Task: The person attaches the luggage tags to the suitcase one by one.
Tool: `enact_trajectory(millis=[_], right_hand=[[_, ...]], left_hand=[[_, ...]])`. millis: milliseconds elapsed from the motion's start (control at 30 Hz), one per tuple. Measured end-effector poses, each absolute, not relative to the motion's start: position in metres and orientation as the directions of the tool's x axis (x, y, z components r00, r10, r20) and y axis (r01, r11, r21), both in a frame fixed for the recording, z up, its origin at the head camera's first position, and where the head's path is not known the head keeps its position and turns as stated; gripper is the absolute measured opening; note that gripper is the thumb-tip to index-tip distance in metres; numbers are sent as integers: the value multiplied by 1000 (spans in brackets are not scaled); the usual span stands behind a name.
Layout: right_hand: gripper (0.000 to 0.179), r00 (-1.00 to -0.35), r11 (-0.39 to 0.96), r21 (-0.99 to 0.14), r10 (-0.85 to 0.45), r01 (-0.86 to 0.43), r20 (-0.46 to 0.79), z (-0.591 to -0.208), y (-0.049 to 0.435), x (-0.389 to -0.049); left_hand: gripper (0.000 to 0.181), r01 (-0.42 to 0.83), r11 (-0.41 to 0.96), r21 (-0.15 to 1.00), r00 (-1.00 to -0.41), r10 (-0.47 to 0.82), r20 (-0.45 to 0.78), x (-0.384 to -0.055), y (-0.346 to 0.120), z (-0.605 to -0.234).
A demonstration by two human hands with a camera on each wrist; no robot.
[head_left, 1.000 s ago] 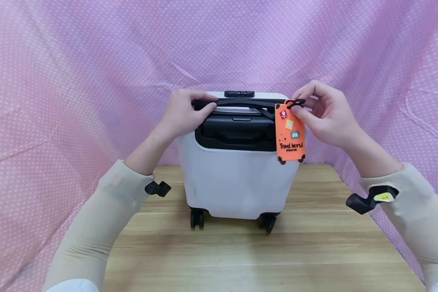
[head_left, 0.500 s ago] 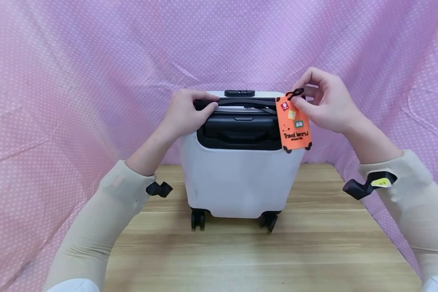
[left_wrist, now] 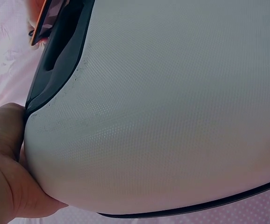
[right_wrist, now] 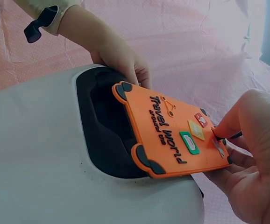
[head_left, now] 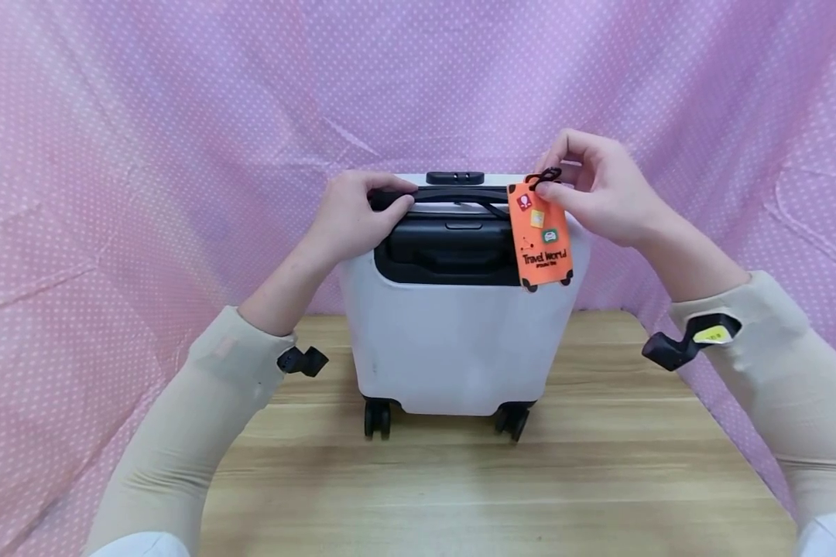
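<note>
left grip (head_left: 355,216) holding white suitcase (head_left: 460,348) at the top, right grip (head_left: 602,189) pinching orange tag (head_left: 539,244) beside its black cord (head_left: 549,174)

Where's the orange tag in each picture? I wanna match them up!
Head: right of centre, a bit above the middle; the right hand holds the orange tag near its top.
Left wrist: top left; only the tag's thin edge shows clearly.
Right wrist: just right of the middle, big, with its words turned sideways.
Shared landmark: the black panel on the white suitcase.

Pink cloth (head_left: 418,85) bhd wd tbl (head_left: 488,495)
</note>
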State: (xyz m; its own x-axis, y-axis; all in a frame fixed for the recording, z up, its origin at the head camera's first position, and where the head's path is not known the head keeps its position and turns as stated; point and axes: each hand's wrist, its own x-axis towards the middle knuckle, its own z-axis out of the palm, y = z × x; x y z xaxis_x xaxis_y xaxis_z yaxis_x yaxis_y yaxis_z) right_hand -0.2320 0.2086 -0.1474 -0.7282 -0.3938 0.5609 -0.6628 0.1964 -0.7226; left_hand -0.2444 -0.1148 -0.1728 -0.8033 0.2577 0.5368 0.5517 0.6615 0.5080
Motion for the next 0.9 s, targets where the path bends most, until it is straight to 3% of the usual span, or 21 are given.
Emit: enact_trajectory(millis=[200, 433, 700, 900], right_hand=[[14, -773, 378, -674, -329, -635, 543, -143, 210, -230], [11, -833, 384, -743, -331, -549, 444, -139, 197, -233], [11, -814, 365, -737, -377, -568, 441, -144, 176, -235], [14, -760, 362, -670, -361, -648, 540, -151, 174, -236]], left_hand=[[29, 552, 676, 488, -812, 303, 499, -245, -116, -171], [30, 555, 678, 482, -811, 313, 494, -245, -118, -171], [29, 569, 685, 455, -804, 348, 482, -245, -119, -168], [30, 610, 666, 429, -780, 410, 473, -247, -115, -163]])
